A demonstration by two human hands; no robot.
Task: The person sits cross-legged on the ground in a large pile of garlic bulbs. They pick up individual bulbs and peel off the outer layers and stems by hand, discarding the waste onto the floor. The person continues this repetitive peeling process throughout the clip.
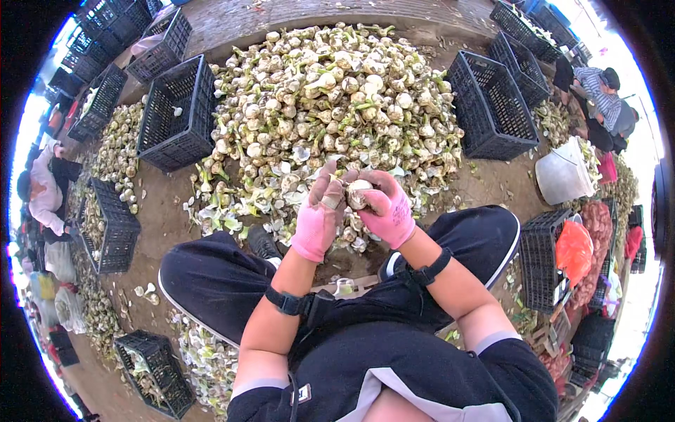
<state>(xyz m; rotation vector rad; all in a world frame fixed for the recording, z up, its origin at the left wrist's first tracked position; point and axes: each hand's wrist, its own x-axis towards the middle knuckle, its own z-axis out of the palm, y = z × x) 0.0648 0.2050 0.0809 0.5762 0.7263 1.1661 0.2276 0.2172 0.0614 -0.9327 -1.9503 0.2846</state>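
Observation:
My right hand (387, 208), in a pink glove with a soiled palm coating, grips a garlic bulb (358, 193) with pale, partly browned skin. Beside the bulb is my left hand (320, 213), gloved the same way. Its fingers point up and away from me, and its inner edge meets or nearly meets the bulb; whether it pinches anything is hard to see. Directly beyond both hands rises a large heap of garlic bulbs (337, 100) with short green and dry stems. Loose garlic skins (232, 211) lie along the near edge of the heap.
Black plastic crates stand left (176, 118) and right (493, 108) of the heap; the left one holds a single bulb. A white bucket (561, 174) and an orange plastic bag (574, 250) are to my right. Other people sit at far left (47, 190) and far right (604, 100).

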